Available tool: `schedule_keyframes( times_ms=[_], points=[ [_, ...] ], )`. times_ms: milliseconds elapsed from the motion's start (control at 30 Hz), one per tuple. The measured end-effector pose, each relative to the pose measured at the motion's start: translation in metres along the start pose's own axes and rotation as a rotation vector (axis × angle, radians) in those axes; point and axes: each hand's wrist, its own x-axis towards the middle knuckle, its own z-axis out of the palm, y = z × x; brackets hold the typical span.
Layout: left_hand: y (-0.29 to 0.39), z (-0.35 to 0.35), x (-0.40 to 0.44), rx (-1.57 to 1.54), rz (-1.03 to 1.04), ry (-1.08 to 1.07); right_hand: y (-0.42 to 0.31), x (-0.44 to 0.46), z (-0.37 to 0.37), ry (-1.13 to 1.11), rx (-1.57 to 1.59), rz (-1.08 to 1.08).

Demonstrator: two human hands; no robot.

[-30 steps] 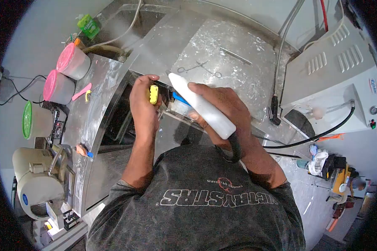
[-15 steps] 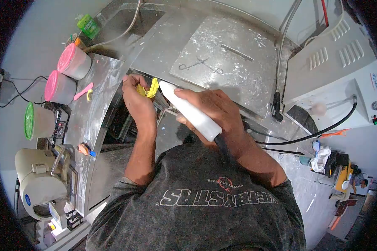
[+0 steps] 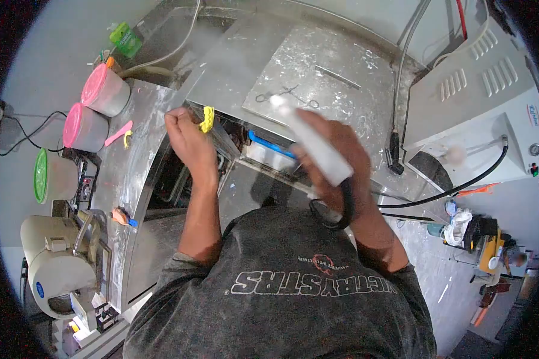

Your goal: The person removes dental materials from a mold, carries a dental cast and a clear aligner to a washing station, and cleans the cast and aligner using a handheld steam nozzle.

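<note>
A small yellow piece with a bumpy surface (image 3: 207, 119) shows at the right side of my left hand (image 3: 188, 140), whose fingers are curled round its hidden part. My right hand (image 3: 335, 149) is wrapped round a white steam handpiece (image 3: 317, 143), with a black hose at its lower end. The handpiece's tip points up and left, apart from the yellow piece, and is blurred. Faint mist hangs over the metal counter. Scissor-like clamps (image 3: 287, 94) lie on the metal plate (image 3: 341, 66) beyond the tip.
Lidded tubs (image 3: 85, 125) and a pink tool (image 3: 119, 133) are on the left. A beige machine (image 3: 57, 263) stands at lower left. A blue-rimmed container (image 3: 270, 154) sits below the counter edge. At right is a grey steam unit (image 3: 473, 107). A person (image 3: 517, 258) is far off.
The handpiece has moved right and away from the yellow piece. My left hand has shifted left, and the yellow piece is turned differently. The blue-rimmed container is more exposed.
</note>
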Motion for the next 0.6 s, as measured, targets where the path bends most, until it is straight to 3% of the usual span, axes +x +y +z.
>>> schedule_keyframes(
  times_ms=[67,100,200,267,333,400,500,600],
  points=[
    [-0.017,0.016,0.000,-0.003,-0.033,-0.033,0.021,-0.006,0.000,0.204,0.056,-0.011],
    [-0.025,0.026,-0.003,0.134,0.048,-0.111,0.029,-0.007,-0.002,0.314,0.121,-0.032],
    [-0.046,0.072,-0.006,0.347,-0.101,-0.569,0.030,-0.017,-0.018,0.293,0.104,0.299],
    [-0.075,0.117,-0.015,0.380,0.033,-0.673,0.037,-0.027,-0.019,0.320,0.137,0.340],
    [-0.078,0.137,-0.025,0.310,0.359,-0.722,0.031,-0.032,-0.021,0.308,0.135,0.459],
    [-0.087,0.167,-0.017,0.791,0.788,-0.956,0.036,-0.042,-0.021,0.301,0.096,0.442],
    [-0.061,0.147,-0.028,0.354,0.574,-0.354,0.043,-0.053,-0.017,0.323,0.110,0.472],
    [-0.077,0.118,-0.001,0.333,0.579,-0.329,0.054,-0.064,-0.017,0.355,0.134,0.512]
  ],
)
